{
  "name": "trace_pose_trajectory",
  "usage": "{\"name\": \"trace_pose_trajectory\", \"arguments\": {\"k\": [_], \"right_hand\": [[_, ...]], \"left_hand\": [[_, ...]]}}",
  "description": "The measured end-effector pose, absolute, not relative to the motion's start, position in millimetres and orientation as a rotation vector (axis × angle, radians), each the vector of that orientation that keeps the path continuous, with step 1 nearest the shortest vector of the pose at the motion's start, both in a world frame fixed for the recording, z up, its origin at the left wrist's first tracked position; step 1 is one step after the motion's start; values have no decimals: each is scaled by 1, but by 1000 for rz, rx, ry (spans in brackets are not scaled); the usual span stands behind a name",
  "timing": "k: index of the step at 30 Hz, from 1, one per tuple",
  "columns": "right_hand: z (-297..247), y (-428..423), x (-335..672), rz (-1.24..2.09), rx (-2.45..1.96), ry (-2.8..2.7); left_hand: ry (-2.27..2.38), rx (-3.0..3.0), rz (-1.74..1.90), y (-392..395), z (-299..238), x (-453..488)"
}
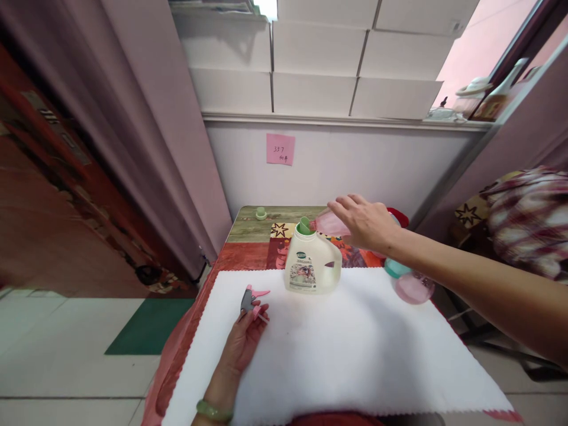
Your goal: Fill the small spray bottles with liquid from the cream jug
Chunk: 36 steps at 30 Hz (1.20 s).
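Note:
My right hand (pixel 366 222) grips a pink translucent bottle (pixel 332 223), tipped on its side with its neck at the green spout of a jug. That jug (pixel 306 266), pale and translucent with a picture label and a side handle, stands upright on a white cloth (pixel 328 355). Whether liquid is flowing cannot be seen. At the left of the cloth, my left hand (pixel 248 334) is closed around a grey and pink spray trigger head (pixel 248 300), its short tube pointing right. The two hands are well apart.
A green cap (pixel 261 213) lies on the table's far left corner. Under my right forearm sit a pink round container (pixel 415 288) and a teal one (pixel 396 268). Something red (pixel 398 216) shows behind my right hand. A pink note (pixel 280 149) is stuck on the wall.

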State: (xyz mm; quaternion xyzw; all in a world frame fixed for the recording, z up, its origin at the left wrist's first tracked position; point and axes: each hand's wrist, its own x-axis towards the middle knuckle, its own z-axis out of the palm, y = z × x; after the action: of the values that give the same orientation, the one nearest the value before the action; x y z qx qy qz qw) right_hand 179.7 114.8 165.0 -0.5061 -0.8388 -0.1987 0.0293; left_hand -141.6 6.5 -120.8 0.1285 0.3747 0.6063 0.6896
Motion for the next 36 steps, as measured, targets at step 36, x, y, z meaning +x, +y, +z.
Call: {"name": "trace_pose_trajectory", "arguments": {"k": [36], "right_hand": [[199,98,145,-1429,-1259,-2637]], "left_hand": [[817,253,1380,7,-117,-140]]}}
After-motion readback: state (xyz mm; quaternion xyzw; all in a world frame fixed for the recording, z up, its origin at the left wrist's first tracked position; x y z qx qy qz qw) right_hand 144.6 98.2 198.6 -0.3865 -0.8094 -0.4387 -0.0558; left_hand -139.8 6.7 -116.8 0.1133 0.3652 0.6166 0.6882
